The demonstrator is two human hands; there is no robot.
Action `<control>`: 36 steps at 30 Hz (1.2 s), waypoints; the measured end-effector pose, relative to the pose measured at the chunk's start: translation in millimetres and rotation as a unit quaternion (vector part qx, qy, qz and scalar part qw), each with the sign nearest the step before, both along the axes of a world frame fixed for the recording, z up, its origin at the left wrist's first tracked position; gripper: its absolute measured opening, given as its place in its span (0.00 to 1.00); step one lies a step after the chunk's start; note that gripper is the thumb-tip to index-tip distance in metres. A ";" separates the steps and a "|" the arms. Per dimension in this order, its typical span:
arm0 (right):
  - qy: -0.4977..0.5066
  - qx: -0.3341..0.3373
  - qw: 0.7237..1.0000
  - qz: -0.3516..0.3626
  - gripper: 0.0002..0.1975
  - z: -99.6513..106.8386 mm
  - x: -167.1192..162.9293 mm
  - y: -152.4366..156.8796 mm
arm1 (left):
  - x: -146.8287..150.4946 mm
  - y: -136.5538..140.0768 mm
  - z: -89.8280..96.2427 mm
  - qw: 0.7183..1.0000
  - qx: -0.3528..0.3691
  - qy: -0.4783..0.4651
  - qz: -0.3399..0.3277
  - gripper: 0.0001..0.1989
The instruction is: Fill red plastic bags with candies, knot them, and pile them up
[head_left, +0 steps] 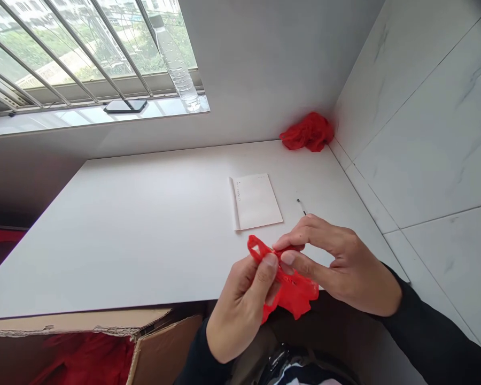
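Red and thin, a bag (294,295) is held between both hands, its lower part hanging past the near edge of the counter (144,230). The left hand (244,299) pinches it between thumb and fingers, a small loop standing up above the grip. The right hand (328,262) has thumb and forefinger nearly together on the gathered part, just beside the left thumb. At lower left, a cardboard box (168,345) holds red material (96,361). On the counter beyond the hands lie a notepad (258,203) and, to its right, a pen (301,206), partly hidden. Farther back, a red bundle (308,132) sits in the corner. On the sill (84,118) are a phone (125,106) and an upright clear bottle (178,67).
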State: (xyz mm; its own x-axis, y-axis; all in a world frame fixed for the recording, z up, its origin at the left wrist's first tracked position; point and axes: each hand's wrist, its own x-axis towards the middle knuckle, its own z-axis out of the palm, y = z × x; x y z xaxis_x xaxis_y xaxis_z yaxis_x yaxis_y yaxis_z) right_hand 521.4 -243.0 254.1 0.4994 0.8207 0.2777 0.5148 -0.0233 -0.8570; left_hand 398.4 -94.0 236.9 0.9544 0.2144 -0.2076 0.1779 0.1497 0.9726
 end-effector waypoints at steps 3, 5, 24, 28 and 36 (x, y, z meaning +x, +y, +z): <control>0.036 -0.019 0.999 -0.006 0.04 -2.0 -0.7 -4.4 | 0.5 7.6 -10.1 0.996 -0.057 0.011 0.061 0.17; 0.069 -0.040 0.997 0.017 0.05 -5.7 -2.3 -5.4 | -1.3 12.3 -12.3 0.995 -0.064 0.016 0.078 0.14; 0.233 -0.060 0.966 0.100 0.11 -64.8 3.6 36.4 | -1.5 17.5 -63.9 0.800 0.544 -0.230 0.108 0.29; 0.114 -0.066 0.991 -0.009 0.08 -64.1 9.6 24.6 | -14.7 20.6 -67.0 0.782 0.589 -0.187 0.080 0.32; 0.050 -0.233 0.953 -0.184 0.13 -119.3 28.9 -42.8 | -80.8 35.8 -126.4 0.810 0.541 -0.012 0.226 0.15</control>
